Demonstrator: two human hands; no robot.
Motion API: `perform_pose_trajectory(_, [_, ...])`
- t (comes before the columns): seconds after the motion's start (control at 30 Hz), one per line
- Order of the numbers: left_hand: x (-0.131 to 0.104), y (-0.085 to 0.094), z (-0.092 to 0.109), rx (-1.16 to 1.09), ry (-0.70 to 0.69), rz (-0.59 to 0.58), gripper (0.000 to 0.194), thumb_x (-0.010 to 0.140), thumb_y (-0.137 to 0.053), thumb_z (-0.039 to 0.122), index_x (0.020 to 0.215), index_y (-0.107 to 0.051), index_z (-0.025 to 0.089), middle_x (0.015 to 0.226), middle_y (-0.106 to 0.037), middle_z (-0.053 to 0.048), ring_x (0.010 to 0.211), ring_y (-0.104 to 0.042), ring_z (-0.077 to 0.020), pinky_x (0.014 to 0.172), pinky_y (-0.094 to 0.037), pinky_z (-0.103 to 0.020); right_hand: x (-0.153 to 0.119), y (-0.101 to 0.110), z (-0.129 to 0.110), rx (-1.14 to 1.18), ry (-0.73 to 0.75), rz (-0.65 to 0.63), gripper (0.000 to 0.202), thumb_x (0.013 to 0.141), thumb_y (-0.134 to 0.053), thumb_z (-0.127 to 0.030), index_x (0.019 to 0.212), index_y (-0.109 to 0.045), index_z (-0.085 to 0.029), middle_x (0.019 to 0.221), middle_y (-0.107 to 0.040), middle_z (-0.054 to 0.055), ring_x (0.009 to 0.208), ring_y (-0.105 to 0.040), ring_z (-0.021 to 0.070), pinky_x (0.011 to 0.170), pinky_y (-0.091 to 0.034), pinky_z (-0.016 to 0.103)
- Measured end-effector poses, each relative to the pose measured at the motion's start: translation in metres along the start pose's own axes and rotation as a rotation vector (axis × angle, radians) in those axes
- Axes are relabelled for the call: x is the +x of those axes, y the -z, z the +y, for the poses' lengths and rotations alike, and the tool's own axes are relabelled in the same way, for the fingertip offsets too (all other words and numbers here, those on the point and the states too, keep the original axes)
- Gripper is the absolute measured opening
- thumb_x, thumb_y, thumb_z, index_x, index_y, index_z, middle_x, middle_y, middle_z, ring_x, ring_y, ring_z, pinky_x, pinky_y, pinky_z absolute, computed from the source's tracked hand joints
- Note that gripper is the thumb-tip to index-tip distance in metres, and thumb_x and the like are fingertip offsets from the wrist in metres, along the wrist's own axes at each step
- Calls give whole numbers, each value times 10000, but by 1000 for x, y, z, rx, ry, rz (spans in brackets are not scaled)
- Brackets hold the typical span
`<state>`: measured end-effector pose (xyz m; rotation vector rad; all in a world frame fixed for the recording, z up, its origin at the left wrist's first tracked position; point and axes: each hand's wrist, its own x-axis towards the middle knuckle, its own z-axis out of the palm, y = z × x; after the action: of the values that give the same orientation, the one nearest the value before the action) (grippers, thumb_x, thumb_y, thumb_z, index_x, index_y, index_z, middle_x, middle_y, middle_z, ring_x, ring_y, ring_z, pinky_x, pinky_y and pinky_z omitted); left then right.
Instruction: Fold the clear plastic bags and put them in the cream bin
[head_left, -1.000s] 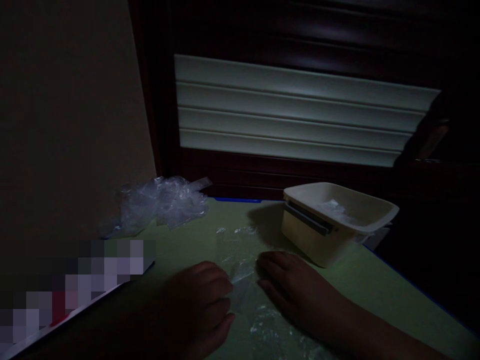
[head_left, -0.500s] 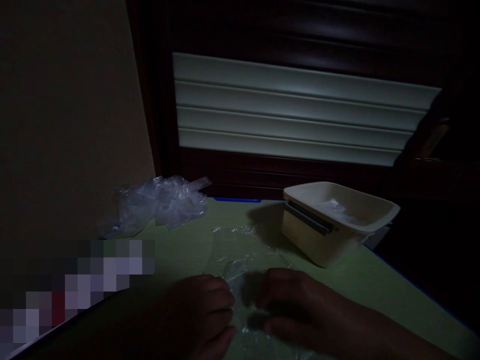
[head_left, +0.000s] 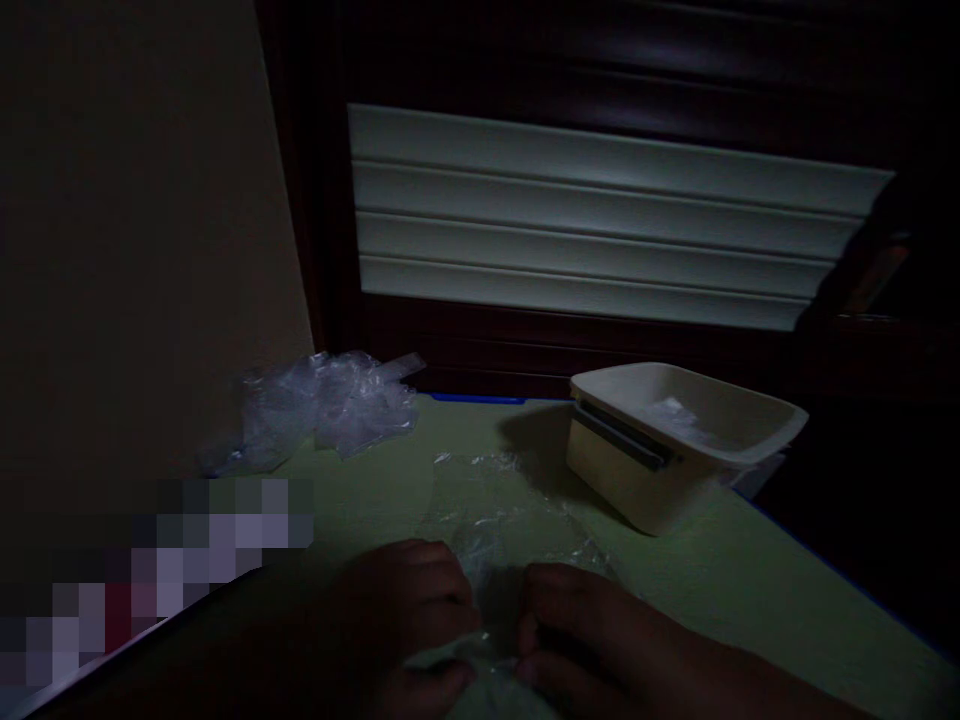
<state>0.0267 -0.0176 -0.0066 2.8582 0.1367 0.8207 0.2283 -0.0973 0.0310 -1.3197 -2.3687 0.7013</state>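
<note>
Left hand (head_left: pixel 427 610) and right hand (head_left: pixel 592 630) both have their fingers curled, low over the near part of a clear plastic film (head_left: pixel 480 500); dim light hides the fingertips, so I cannot tell whether either one is pinching it. Thin, wrinkled and see-through, the film lets the pale green of the tabletop (head_left: pixel 757 580) show through, and small white glints mark its far edge, its right side and the creases near the thumbs. Whether it is a single sheet or a bag, or more than one layer, is too dark to make out.

All of this lies to the left of and nearer than the cream plastic container (head_left: pixel 637 490), whose shadow falls just beside the film's far right corner. From that far end the film runs back between the two hands, its long axis pointing roughly away from the person; its near end passes out of view.

The container stands mouth up, with a dark grey handle (head_left: pixel 619 437) on its left side and some whitish plastic pieces (head_left: pixel 675 412) inside. Well to the left of the container sits a heap of crumpled clear plastic (head_left: pixel 337 405); behind the container is a white slatted panel (head_left: pixel 585 230).
</note>
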Motion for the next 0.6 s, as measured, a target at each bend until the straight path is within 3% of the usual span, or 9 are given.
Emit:
perform_pose_trajectory(0.23, [-2, -6, -3, 139, -50, -77, 66, 818, -535, 196, 761, -526, 164, 733, -608, 3, 686, -543, -141, 644, -422, -286, 0, -3, 1, 126, 55, 31, 79, 818, -531, -150, 809, -608, -166, 835, -613, 46, 784, -578, 125, 692, -459, 220])
perform_pose_trajectory(0.47, [4, 4, 6, 301, -131, -187, 115, 804, -546, 151, 703, -493, 168, 668, -548, 26, 600, -466, -120, 518, -335, -265, -3, -3, -3, 156, 50, -14, 79, 825, -541, -154, 833, -618, -170, 877, -620, 55, 850, -569, 132, 770, -446, 236])
perform_pose_trajectory(0.6, [5, 6, 8, 325, -95, -191, 112, 810, -541, 137, 711, -496, 164, 675, -549, 30, 620, -466, -119, 537, -332, -261, -1, -1, -3, 129, 60, -10, 78, 828, -543, -158, 847, -618, -170, 881, -621, 54, 870, -568, 138, 767, -441, 237])
